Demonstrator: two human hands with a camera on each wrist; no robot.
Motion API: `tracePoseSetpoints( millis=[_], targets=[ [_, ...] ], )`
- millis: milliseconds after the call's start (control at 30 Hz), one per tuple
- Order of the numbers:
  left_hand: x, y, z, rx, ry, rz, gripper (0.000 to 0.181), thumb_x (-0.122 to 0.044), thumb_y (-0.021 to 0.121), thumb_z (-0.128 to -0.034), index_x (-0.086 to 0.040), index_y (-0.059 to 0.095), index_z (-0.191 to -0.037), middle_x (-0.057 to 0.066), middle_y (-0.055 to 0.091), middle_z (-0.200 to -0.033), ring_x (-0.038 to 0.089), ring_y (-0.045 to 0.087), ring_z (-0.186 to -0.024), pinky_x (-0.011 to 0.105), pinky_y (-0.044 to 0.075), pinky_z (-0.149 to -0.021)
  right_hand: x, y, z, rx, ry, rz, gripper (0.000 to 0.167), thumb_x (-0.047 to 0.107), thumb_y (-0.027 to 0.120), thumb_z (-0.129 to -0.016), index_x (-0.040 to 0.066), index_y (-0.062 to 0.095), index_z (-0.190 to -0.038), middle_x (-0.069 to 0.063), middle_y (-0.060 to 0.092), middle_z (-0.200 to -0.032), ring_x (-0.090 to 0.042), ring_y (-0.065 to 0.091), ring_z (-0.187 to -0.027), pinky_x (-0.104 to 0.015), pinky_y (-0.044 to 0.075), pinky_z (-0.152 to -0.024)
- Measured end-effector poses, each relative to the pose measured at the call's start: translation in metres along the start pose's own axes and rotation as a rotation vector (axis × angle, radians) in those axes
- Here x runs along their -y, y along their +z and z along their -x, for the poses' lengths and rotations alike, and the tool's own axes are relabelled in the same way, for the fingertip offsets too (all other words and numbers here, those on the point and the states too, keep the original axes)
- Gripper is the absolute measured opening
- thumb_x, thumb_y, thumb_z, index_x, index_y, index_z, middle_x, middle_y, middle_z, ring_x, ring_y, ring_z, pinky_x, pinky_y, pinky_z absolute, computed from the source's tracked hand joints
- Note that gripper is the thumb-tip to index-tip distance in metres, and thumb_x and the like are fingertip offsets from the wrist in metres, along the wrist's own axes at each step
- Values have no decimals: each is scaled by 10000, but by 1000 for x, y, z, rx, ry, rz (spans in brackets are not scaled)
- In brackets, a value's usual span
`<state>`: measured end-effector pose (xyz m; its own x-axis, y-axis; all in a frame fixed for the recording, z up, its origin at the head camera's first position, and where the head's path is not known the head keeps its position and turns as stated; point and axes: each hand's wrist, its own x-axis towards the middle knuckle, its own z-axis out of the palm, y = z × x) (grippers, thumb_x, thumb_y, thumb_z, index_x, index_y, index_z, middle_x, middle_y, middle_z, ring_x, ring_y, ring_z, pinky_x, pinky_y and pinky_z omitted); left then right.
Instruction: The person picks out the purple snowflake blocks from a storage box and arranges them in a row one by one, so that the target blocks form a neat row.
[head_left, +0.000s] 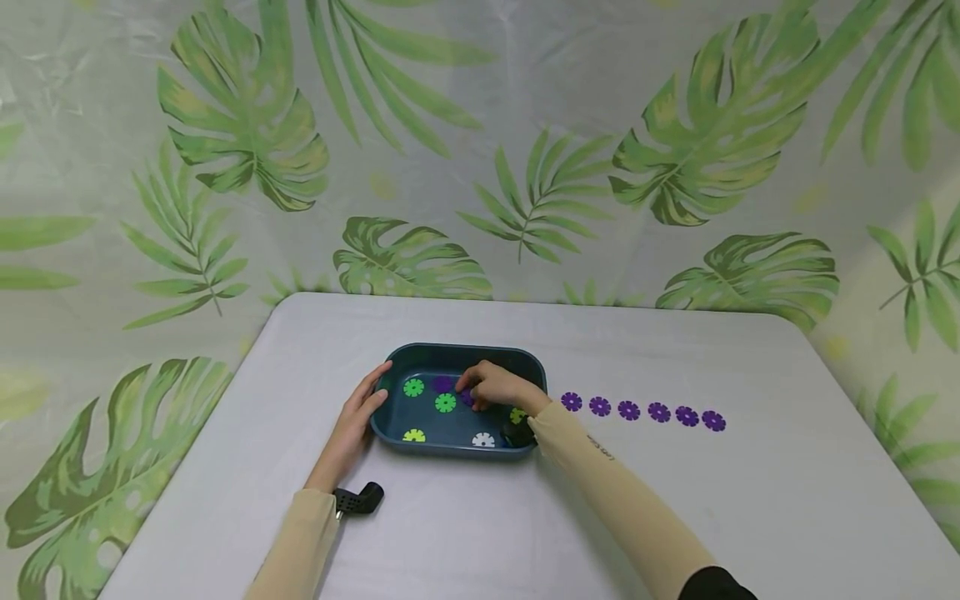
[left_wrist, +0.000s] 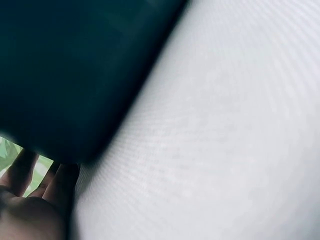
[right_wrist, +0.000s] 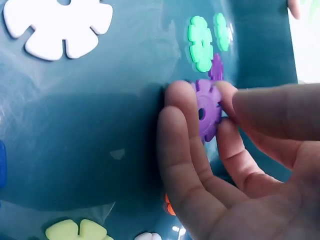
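purple disc [right_wrist: 211,111], flat and notched, sits pinched in right hand [head_left: 497,387]; left hand [head_left: 351,427] rests, fingers extended, against smooth teal tray [head_left: 444,428].

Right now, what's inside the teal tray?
The tray holds notched green discs, purple discs, yellow discs, a white disc, an orange piece, a blue piece; what the right hand covers is hidden.

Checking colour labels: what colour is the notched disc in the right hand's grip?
Purple notched disc; it shows best in the right wrist view.

Left hand [head_left: 352,423] straight-fingered; right hand [head_left: 495,387] curled, pinching
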<state>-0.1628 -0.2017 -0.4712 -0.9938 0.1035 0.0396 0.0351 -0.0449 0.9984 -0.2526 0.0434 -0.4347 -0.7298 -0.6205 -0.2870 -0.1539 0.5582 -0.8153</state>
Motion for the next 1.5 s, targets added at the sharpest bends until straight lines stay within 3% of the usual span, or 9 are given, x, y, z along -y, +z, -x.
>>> tracePoseSetpoints(
  millis=[300, 533, 733, 967, 1233, 1500],
  targets=[
    [0, 3, -2, 1, -14, -1, 498, -166, 441, -1029, -70, 304, -1498, 60, 161, -1574, 187, 72, -1438, 417, 79, -1145, -1, 1, 1, -45, 14, 12, 80, -52, 540, -911, -41, 616, -892, -78, 589, -791, -142, 571, -622, -262, 519, -614],
    [13, -1, -8, -1, -4, 8, 477, -125, 409, -1035, -91, 308, -1500, 54, 147, -1577, 192, 61, -1440, 434, 68, -1144, -3, -15, 11, -78, -60, -15, 101, 26, 534, -950, 6, 625, -989, -60, 544, -694, -175, 504, -550, -335, 452, -555],
    [25, -6, -12, -12, -10, 6, 466, -140, 402, -1041, -133, 322, -1500, 8, 168, -1571, 154, 80, -1434, 417, 79, -1144, -7, -37, 30, -63, -153, -120, 158, 57, 533, -961, -40, 618, -1052, -110, 571, -775, -205, 496, -585, -364, 470, -571],
    [24, -7, -12, 1, -12, 10, 476, -102, 386, -1037, -95, 297, -1504, 52, 133, -1580, 203, 48, -1441, 454, 70, -1140, -32, -69, 70, -113, -125, -228, 183, 111, 533, -979, -28, 592, -1084, -146, 568, -844, -216, 551, -647, -328, 522, -615],
    [23, -7, -8, -27, 0, -71, 452, -160, 408, -1040, -192, 357, -1487, -3, 188, -1569, 153, 72, -1437, 425, 81, -1145, -85, -103, 123, -234, -33, -269, 236, 132, 510, -998, -46, 539, -1150, -130, 548, -861, -221, 548, -697, -390, 523, -704],
    [22, -8, -8, -31, 3, -85, 451, -178, 408, -1039, -202, 359, -1487, -17, 197, -1565, 142, 82, -1434, 419, 89, -1144, -137, -127, 183, -343, 46, -297, 330, 156, 473, -1015, -107, 472, -1214, -104, 537, -844, -183, 548, -695, -336, 515, -663]
  ],
)
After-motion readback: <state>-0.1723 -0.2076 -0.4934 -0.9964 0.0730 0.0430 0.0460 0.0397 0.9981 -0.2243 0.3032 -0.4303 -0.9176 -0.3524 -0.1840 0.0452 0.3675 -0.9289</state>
